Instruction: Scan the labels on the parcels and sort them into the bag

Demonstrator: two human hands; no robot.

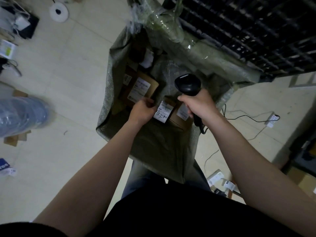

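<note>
The right grip (199, 105) is clenched round the handle of a black scanner (188, 84), whose head hangs over the open green bag (109, 86). The left grip (142, 111) reaches inside the bag and pinches the near corner of a labelled cardboard parcel (145, 88). Another labelled parcel (163, 111) lies just beside it in the bag.
</note>
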